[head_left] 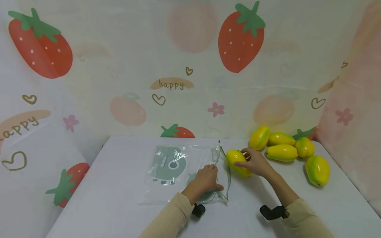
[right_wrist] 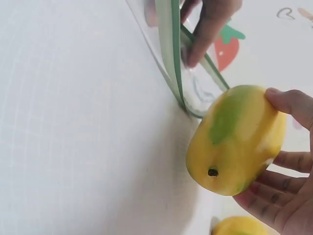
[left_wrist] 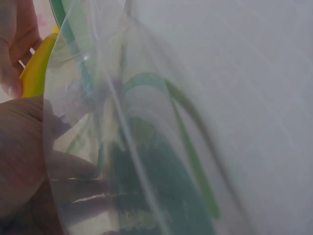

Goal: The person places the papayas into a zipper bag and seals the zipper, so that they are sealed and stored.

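Observation:
My right hand (head_left: 256, 162) holds a glossy yellow-and-green mango (head_left: 234, 158) just right of the bag's mouth. The right wrist view shows the thumb on one side of this mango (right_wrist: 234, 139) and the fingers beneath it. A clear plastic zip bag (head_left: 196, 152) with a green cartoon print lies flat, its green-edged mouth spread apart on the right. At that mouth, my left hand (head_left: 205, 179) grips the bag. Through the film (left_wrist: 80, 196) in the left wrist view, some of its fingers are visible; the bag partly hides them.
Several more yellow-green mangoes (head_left: 281, 153) are grouped at the back right of the white table (head_left: 119, 185). One mango (head_left: 317, 170) lies nearer the right edge. A printed fabric backdrop (head_left: 134, 66) closes off the back and sides.

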### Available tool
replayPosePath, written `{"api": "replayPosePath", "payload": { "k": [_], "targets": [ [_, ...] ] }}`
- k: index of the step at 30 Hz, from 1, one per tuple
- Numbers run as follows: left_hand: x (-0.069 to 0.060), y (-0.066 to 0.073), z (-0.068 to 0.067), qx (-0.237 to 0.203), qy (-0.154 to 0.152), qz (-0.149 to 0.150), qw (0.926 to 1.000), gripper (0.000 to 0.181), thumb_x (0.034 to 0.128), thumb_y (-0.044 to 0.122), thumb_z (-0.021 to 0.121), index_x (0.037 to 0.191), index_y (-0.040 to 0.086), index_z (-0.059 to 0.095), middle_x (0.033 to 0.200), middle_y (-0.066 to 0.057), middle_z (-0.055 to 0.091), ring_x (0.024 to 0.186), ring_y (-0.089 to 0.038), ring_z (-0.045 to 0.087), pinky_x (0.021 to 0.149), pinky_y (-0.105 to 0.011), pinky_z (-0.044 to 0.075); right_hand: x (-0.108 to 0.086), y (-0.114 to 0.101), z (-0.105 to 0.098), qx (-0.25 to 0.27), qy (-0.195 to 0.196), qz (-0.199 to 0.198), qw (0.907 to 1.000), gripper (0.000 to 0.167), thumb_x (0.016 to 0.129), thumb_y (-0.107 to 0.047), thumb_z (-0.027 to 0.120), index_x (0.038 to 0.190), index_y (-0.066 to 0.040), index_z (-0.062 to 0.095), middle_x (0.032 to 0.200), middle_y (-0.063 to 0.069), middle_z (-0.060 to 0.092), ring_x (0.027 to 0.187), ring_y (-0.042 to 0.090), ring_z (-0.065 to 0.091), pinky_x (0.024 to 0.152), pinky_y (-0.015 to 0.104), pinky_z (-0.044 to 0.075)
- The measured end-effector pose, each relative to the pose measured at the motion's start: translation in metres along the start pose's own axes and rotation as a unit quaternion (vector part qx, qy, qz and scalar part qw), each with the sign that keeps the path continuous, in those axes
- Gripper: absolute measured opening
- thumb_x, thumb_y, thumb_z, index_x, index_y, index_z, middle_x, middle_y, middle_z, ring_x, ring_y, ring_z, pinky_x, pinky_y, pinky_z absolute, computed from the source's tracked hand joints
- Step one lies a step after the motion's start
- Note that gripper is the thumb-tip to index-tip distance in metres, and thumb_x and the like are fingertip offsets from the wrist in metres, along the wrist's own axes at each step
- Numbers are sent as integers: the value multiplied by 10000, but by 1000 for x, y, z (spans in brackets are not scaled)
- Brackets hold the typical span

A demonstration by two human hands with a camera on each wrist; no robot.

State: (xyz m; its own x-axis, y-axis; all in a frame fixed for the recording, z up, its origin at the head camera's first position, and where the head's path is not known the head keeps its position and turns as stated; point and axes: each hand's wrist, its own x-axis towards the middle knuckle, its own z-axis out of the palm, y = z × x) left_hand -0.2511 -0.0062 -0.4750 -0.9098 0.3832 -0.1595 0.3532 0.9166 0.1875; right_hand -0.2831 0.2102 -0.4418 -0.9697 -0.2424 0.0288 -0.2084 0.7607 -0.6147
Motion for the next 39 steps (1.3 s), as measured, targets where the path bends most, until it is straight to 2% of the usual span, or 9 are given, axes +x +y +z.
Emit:
{"api": "replayPosePath", "payload": {
  "k": [9, 18, 24, 35, 39],
  "targets": [
    [1, 0, 1, -132, -154, -20, 9998, 815, 798, 496, 760, 1398, 17, 485, 1482, -134, 464, 1358, -268, 443, 1088, -442, 444, 5, -11, 14, 48, -54, 247, 9997, 671, 824, -444, 745, 1257, 30, 550, 1136, 219, 631, 976, 299, 610, 816, 395, 579],
    [3, 2, 2, -15, -109, 33, 9999, 820, 798, 511, 753, 1394, 16, 486, 1463, -124, 482, 1339, -261, 462, 1065, -437, 466, 9, -19, 23, -105, -93, 634, 9979, 696, 818, -479, 737, 1264, 19, 542, 1126, 213, 631, 911, 276, 597, 777, 368, 580],
    [3, 3, 1, 36, -152, -23, 9999, 837, 799, 515, 750, 1409, 14, 472, 1487, -126, 461, 1358, -260, 446, 1069, -441, 461, 9, -24, 25, -212, 0, 698, 9973, 677, 829, -450, 737, 1252, 42, 544, 1120, 230, 636, 903, 285, 607, 788, 388, 575],
    [-3, 2, -2, 73, -66, -35, 9999, 797, 808, 477, 758, 1417, 51, 469, 1473, -120, 463, 1331, -261, 446, 1014, -460, 494, 13, -35, 27, -265, 12, 967, 9950, 662, 832, -438, 734, 1238, 53, 555, 1123, 236, 646, 908, 296, 620, 793, 403, 571],
    [-3, 2, -4, 13, 159, 42, 9999, 774, 819, 430, 763, 1428, 62, 459, 1480, -114, 461, 1372, -279, 414, 1044, -470, 473, 13, -34, 27, -264, 47, 1023, 9944, 664, 828, -445, 736, 1240, 44, 557, 1125, 233, 648, 900, 293, 623, 781, 396, 578]
  ]
}}
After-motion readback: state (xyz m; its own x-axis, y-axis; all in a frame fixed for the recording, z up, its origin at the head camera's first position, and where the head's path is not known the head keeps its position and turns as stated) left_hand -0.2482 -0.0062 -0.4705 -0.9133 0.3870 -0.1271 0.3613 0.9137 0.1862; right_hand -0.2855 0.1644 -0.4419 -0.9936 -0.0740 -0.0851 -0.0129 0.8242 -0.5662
